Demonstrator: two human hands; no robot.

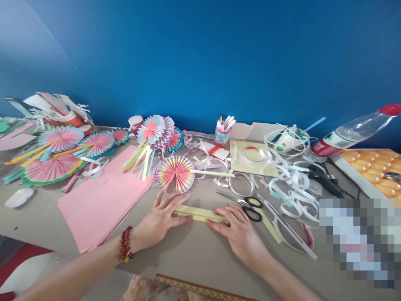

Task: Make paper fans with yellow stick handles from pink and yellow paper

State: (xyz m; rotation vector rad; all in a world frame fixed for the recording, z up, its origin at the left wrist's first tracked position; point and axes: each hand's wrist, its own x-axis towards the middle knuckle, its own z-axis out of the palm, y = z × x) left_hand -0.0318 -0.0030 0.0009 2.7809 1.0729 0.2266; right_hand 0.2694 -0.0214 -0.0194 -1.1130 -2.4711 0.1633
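A folded pale-yellow paper strip (198, 213) lies lengthwise on the table in front of me. At its left end, my left hand (158, 219) has its thumb on the near edge and its fingers on the far side. My right hand (236, 225) grips the right end the same way, thumb nearer me. Just beyond the strip is a pleated paper fan (176, 173) in pink, yellow and lilac with a yellow stick. Black-handled scissors (252, 202) lie beside my right hand, near another yellow strip (269, 225).
Pink paper sheets (103, 196) and finished paper fans (97, 144) are on the left, with a white mouse (19, 197). Tape rolls (242, 184), curled white strips (297, 182), a pen cup (223, 134) and a tilted plastic bottle (347, 136) stand rightward, before a blue wall.
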